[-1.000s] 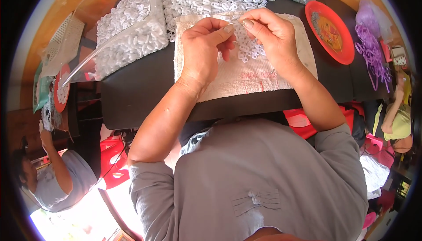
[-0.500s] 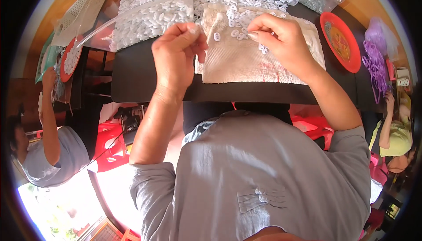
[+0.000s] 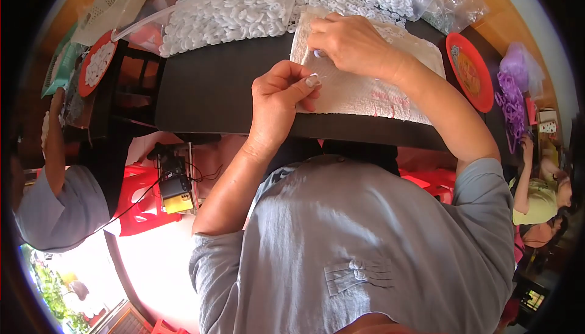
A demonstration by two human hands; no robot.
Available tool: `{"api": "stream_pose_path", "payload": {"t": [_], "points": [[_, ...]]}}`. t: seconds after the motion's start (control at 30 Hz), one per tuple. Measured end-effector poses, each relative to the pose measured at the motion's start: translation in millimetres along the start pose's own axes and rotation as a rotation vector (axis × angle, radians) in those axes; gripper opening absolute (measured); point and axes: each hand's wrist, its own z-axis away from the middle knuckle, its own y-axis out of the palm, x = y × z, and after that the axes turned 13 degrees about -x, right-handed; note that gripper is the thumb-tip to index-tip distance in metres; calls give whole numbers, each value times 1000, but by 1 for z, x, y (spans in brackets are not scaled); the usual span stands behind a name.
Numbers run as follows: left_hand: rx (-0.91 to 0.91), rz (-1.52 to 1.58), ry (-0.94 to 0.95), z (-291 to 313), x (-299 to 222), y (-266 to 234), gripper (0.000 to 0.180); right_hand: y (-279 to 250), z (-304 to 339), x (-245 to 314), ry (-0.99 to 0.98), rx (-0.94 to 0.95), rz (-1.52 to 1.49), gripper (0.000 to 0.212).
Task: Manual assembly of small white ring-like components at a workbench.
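My left hand is closed in a pinch at the near left edge of a beige cloth. A small white plastic piece shows at its thumb tip, partly covered by the fingers. Farther out over the cloth, my right hand bends downward with curled fingers. Another small white piece shows beneath its fingertips; how firmly it is gripped is hard to see. My right hand hides most of the loose pieces on the cloth.
Clear tubs hold heaps of white oval pieces at the back. A red plate stands at the right, beside purple strands. At the left are another red plate with white pieces and a co-worker's arm. Another person is at far right.
My left hand has moved right and nearer me, to the cloth's edge. My right hand has swung left over the cloth, its fingers turning downward. The view has shifted slightly.
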Motion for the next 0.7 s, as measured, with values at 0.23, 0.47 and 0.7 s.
{"api": "stream_pose_path", "payload": {"t": [0.23, 0.47, 0.7], "points": [[-2, -16, 24, 0, 0, 1, 5, 5, 2, -1, 17, 25, -14, 8], [-25, -3, 1, -3, -5, 6, 6, 5, 10, -4, 94, -2, -83, 10], [-48, -19, 30, -18, -30, 38, 11, -38, 38, -15, 911, -196, -1115, 13]]}}
